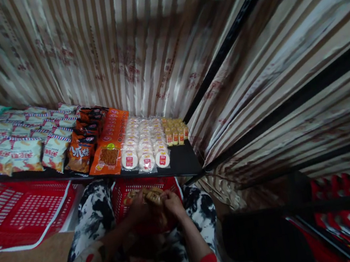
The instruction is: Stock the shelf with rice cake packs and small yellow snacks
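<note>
Both hands are down in a red plastic basket that rests on my lap. My left hand and my right hand meet over a small yellowish snack packet and hold it between them. More packets of the same kind lie in the basket under my hands. Just beyond the basket is a black shelf stocked with snacks.
The shelf holds rows of white round cakes, orange packs, dark orange bags, white-and-red bags and small yellow items. A red basket lid lies at left. Striped curtains hang behind and to the right.
</note>
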Motion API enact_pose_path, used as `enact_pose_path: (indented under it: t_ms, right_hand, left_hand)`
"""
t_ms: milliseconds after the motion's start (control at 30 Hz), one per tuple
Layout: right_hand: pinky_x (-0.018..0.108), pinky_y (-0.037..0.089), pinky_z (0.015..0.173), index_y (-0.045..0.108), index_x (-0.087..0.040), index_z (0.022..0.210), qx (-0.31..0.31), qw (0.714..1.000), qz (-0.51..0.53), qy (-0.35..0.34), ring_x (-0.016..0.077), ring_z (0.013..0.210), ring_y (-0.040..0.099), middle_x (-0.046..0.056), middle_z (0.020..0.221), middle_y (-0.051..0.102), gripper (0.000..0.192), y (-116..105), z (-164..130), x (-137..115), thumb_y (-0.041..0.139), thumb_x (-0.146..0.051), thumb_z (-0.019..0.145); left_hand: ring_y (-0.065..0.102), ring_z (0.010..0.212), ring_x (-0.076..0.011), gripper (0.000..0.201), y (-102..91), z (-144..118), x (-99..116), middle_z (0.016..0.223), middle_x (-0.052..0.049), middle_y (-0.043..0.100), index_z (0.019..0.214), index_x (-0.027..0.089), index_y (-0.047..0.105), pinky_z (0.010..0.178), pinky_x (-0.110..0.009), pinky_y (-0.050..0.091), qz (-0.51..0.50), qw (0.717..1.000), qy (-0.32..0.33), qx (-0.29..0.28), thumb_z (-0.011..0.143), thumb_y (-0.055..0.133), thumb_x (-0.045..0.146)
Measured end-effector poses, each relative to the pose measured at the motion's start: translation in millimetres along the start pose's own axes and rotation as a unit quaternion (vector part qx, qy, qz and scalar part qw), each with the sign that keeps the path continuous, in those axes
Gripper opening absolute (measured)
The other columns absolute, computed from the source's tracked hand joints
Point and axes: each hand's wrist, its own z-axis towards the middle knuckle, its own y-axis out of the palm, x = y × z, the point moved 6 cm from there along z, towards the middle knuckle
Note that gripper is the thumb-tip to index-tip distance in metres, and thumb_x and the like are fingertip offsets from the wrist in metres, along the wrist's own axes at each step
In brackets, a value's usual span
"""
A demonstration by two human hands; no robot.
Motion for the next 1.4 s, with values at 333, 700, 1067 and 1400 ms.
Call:
enact_pose_path:
  t_ms: [333,700,1067,1400]
  right_hand:
    - [0.019,0.045,0.053,0.058,-0.018,0.078,-0.016,0.985,0.169,0.013,0.0108,0.057,0.058,-0.001,0.066,0.062,0.014,-3.7,-13.8,-14.9,0.044,-0.017,0.080]
    - [0.016,0.045,0.051,0.054,-0.018,0.072,-0.038,0.957,0.280,0.062,0.0100,0.054,0.062,-0.001,0.057,0.062,0.017,-3.9,-25.2,-24.0,0.045,-0.013,0.086]
    - [0.016,0.046,0.050,0.058,-0.018,0.087,-0.041,0.937,0.343,0.057,0.0080,0.048,0.059,-0.004,0.057,0.060,0.012,-7.0,-26.4,-28.5,0.047,-0.018,0.090]
    - [0.013,0.033,0.041,0.060,-0.015,0.090,-0.094,0.920,0.381,0.013,0.0041,0.042,0.048,-0.005,0.055,0.057,0.021,-6.8,-29.2,-32.7,0.056,-0.035,0.087]
  left_hand:
    - [0.038,0.132,-0.0220,0.056,-1.4,-22.6,43.8,0.140,-0.010,0.045,0.129,0.016,0.050,0.113,-0.037,0.029,0.069,0.990,0.119,-0.022,0.074,0.047,0.017]
    - [0.053,0.117,-0.0217,0.039,-2.8,-31.9,44.1,0.122,-0.010,0.060,0.118,0.017,0.058,0.105,-0.034,0.037,0.071,0.995,0.073,0.012,0.082,0.044,0.021]
    - [0.058,0.109,-0.0239,0.043,-9.3,-35.9,55.5,0.119,-0.010,0.064,0.122,0.015,0.057,0.096,-0.033,0.042,0.080,0.995,0.056,-0.028,0.084,0.041,0.029]
    - [0.062,0.096,-0.0228,0.042,-10.6,-26.7,61.9,0.106,-0.010,0.068,0.113,0.013,0.063,0.085,-0.031,0.046,0.058,0.994,0.075,-0.060,0.083,0.039,0.031]
